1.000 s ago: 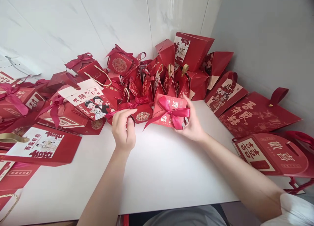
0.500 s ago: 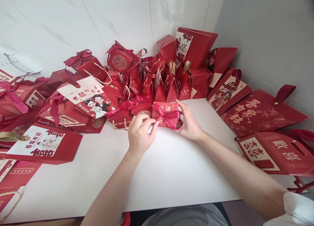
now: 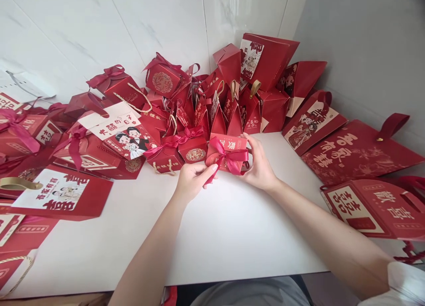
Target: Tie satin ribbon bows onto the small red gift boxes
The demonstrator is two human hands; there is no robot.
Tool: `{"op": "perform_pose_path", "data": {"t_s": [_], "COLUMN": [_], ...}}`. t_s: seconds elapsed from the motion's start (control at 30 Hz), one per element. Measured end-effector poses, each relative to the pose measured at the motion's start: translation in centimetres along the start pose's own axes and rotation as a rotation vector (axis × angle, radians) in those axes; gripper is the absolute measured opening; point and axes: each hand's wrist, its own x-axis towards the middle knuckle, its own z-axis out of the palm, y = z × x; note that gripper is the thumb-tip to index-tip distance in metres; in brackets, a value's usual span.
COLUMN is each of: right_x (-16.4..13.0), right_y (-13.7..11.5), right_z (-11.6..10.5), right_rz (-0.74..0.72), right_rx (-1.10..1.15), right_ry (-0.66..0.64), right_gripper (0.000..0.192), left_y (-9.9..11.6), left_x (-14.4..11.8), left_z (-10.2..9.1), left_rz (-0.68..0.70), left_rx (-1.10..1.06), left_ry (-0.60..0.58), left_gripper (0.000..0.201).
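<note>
Red cardboard gift box (image 3: 229,152), small and square, carries gold Chinese characters on its lid and a glossy pink satin ribbon (image 3: 229,157) tied in a bow. It stands on the smooth white table (image 3: 212,235), just before the pile of red boxes. The right hand (image 3: 260,166) grasps its right side. The left hand (image 3: 192,182) pinches a ribbon tail between thumb and fingers. Beside it, a ribboned box with a round gold seal (image 3: 195,150).

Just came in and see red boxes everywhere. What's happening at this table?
A person holds a small red gift box between both hands at the white table. The right hand steadies its side; the left hand pinches a tail of its pink ribbon bow. More red boxes and bags crowd the wall.
</note>
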Motion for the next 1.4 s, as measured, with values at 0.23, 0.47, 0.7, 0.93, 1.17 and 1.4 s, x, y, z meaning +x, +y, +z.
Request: {"op": "perform_pose_path", "data": {"t_s": [0.23, 0.47, 0.7, 0.93, 1.17, 1.4], "right_x": [0.3, -0.1, -0.1, 0.0, -0.1, -0.6], "right_y": [-0.2, -0.4, -0.4, -1.0, -1.3, -0.8], "right_z": [0.1, 0.3, 0.4, 0.1, 0.1, 0.4], "right_rz": [-0.034, -0.024, -0.055, -0.105, -0.132, -0.16], "right_rx": [0.015, 0.093, 0.08, 0.056, -0.005, -0.007], "right_ry": [0.099, 0.07, 0.09, 0.097, 0.065, -0.002], "right_gripper": [0.101, 0.106, 0.109, 0.105, 0.107, 0.109], "left_y": [-1.6, -2.3, -1.8, -1.8, -2.1, -0.2], "left_x": [0.8, 1.0, 1.2, 1.4, 1.6, 0.1], "left_z": [-0.8, -1.5, -2.4, -4.8, -4.5, -1.3], "left_rz": [0.092, 0.135, 0.23, 0.369, 0.574, 0.448], "left_rx": [0.031, 0.024, 0.199, 0.277, -0.094, -0.016], "left_ry": [-0.047, -0.114, -0.078, 0.014, 0.152, 0.054], "left_gripper": [0.044, 0.033, 0.028, 0.011, 0.038, 0.077]}}
